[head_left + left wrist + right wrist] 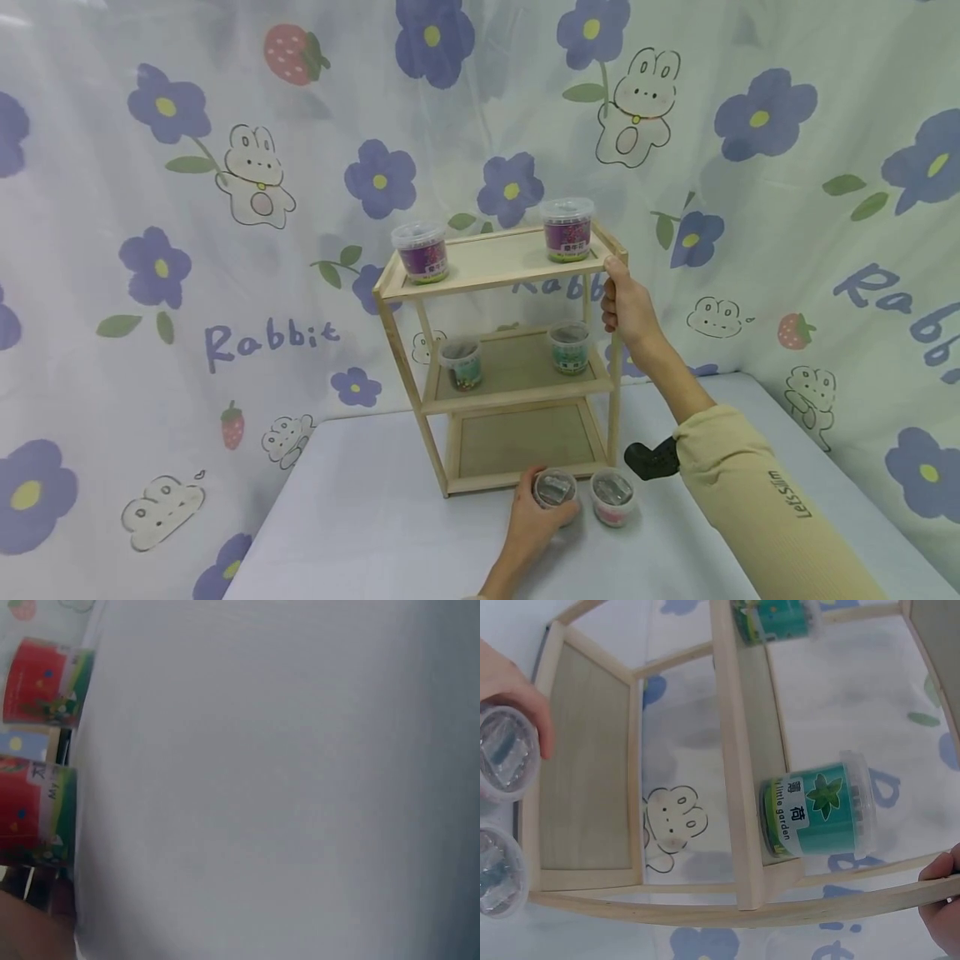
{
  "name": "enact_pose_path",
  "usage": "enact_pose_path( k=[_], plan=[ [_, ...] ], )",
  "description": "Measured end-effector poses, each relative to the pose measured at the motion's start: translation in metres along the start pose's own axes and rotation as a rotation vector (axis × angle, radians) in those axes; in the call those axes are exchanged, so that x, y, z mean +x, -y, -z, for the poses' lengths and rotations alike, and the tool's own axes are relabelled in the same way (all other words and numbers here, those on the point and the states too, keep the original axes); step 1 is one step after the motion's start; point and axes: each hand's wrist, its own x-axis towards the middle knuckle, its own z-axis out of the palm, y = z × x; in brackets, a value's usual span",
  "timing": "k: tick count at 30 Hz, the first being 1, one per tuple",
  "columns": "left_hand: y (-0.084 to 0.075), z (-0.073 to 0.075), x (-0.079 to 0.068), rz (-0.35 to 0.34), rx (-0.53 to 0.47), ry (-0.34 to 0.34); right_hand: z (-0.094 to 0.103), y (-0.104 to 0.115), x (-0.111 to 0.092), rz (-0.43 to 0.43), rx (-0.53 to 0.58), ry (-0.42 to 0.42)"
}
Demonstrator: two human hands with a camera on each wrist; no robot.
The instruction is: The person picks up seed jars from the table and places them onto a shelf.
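In the head view my left hand (531, 518) holds a small clear-lidded plastic tub (553, 490), thumb on one side and fingers on the other. The left wrist view shows that tub's red label (34, 814) low against the white cloth. Beside it stands a matching red tub (612, 498), untouched. My right hand (630, 307) grips the top of the right front post of a three-tier wooden shelf (517, 397), fingers curled round the wood. Two purple tubs, one left (423, 257) and one right (567, 233), stand on the top tier.
On the middle tier are two green tubs, one left (462, 368) and one right (570, 350). The bottom tier (525, 442) is a bare panel near the table. A black object (651, 460) lies right of the shelf. A patterned curtain (300, 200) hangs behind.
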Motion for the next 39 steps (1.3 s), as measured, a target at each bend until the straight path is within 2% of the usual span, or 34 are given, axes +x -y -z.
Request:
enact_pose_path(
  k=[10, 17, 24, 39],
  plan=[
    [0.0034, -0.0058, 0.0028, -0.007, -0.004, -0.029, -0.0017, 0.0019, -0.0014, 0.010, -0.009, 0.002],
    [0.0046, -0.0080, 0.0045, -0.030, -0.049, -0.018, -0.0014, 0.0027, -0.0003, 0.011, -0.010, -0.007],
    [0.0043, -0.0093, 0.0052, -0.025, -0.085, -0.021, -0.0016, 0.0034, -0.0010, 0.013, -0.009, -0.009],
    [0.0037, -0.0052, 0.0045, -0.036, -0.036, -0.023, -0.0003, -0.0009, 0.0025, -0.004, -0.013, -0.002]
  ],
)
